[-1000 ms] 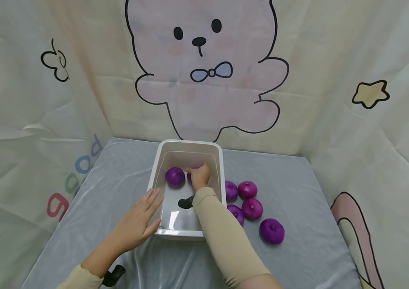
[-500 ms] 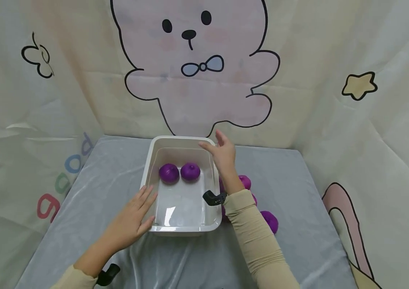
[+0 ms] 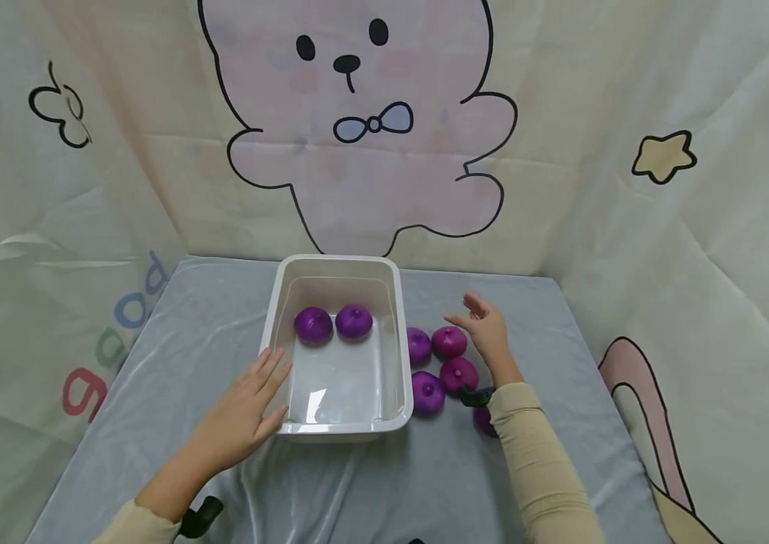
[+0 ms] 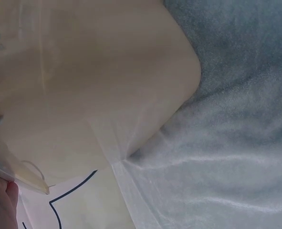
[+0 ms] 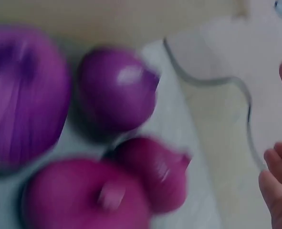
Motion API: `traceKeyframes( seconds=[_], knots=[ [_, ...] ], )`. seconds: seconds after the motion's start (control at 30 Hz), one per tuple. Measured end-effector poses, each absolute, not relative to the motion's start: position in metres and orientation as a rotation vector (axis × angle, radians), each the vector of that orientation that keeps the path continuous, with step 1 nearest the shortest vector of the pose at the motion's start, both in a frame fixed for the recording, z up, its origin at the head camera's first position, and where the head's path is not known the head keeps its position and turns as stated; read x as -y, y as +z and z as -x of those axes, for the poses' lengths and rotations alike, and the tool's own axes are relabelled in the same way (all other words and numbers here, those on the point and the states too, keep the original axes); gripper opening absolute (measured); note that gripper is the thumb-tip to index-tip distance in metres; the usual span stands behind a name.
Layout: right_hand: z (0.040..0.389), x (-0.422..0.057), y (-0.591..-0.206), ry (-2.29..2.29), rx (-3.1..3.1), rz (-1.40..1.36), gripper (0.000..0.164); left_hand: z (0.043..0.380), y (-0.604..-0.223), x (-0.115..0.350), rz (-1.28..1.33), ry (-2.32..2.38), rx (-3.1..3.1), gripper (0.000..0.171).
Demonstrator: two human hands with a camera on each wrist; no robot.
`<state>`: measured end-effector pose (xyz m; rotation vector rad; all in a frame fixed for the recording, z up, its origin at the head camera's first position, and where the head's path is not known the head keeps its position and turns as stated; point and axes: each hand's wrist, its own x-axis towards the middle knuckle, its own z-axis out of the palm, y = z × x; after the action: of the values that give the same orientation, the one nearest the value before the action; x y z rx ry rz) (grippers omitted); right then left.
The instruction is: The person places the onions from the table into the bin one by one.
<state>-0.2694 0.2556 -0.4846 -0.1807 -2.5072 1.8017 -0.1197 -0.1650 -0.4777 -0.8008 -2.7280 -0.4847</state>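
Two purple onions sit side by side toward the far end of a white plastic bin. My left hand rests on the bin's left rim with its fingers straight. My right hand is over the cloth to the right of the bin, thumb and fingers apart and holding nothing. Near it, several more onions lie beside the bin, among them a reddish-purple onion and a darker onion. Another onion is partly hidden by the right wrist. In the right wrist view, a reddish onion shows a pointed tip.
A grey-blue cloth covers the table, with folds in front of the bin. Behind it stands a fabric backdrop with a cartoon bear; printed side panels rise at left and right.
My right hand has let go of the second onion in the bin, lifted out and moved right over the onions outside. The left hand has stayed at the bin's rim.
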Motion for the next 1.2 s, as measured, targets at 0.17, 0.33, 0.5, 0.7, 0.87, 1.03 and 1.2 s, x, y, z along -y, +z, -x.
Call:
traceKeyframes(
  seconds=[0.17, 0.33, 0.5, 0.7, 0.87, 1.03, 1.2],
  knots=[
    [0.275, -0.279, -0.504, 1.798, 2.695, 0.163, 0.081, 0.120, -0.480, 0.165, 0.789, -0.497, 2.735, 0.063],
    [0.282, -0.284, -0.516, 1.711, 2.900, 0.154, 0.086, 0.121, -0.480, 0.166, 0.788, -0.494, 2.729, 0.061],
    [0.287, -0.284, -0.530, 1.720, 2.963, 0.190, 0.090, 0.121, -0.479, 0.166, 0.785, -0.492, 2.736, 0.062],
    [0.287, -0.282, -0.543, 1.681, 3.000, 0.201, 0.088, 0.120, -0.479, 0.165, 0.781, -0.494, 2.754, 0.061],
    [0.285, -0.279, -0.546, 1.601, 3.013, 0.203, 0.091, 0.119, -0.479, 0.165, 0.776, -0.493, 2.744, 0.062],
    [0.286, -0.277, -0.544, 1.556, 3.014, 0.257, 0.088, 0.120, -0.479, 0.165, 0.777, -0.487, 2.735, 0.063],
    [0.296, -0.275, -0.528, 1.522, 2.956, 0.262, 0.085, 0.121, -0.479, 0.166, 0.794, -0.477, 2.710, 0.063]
  ],
)
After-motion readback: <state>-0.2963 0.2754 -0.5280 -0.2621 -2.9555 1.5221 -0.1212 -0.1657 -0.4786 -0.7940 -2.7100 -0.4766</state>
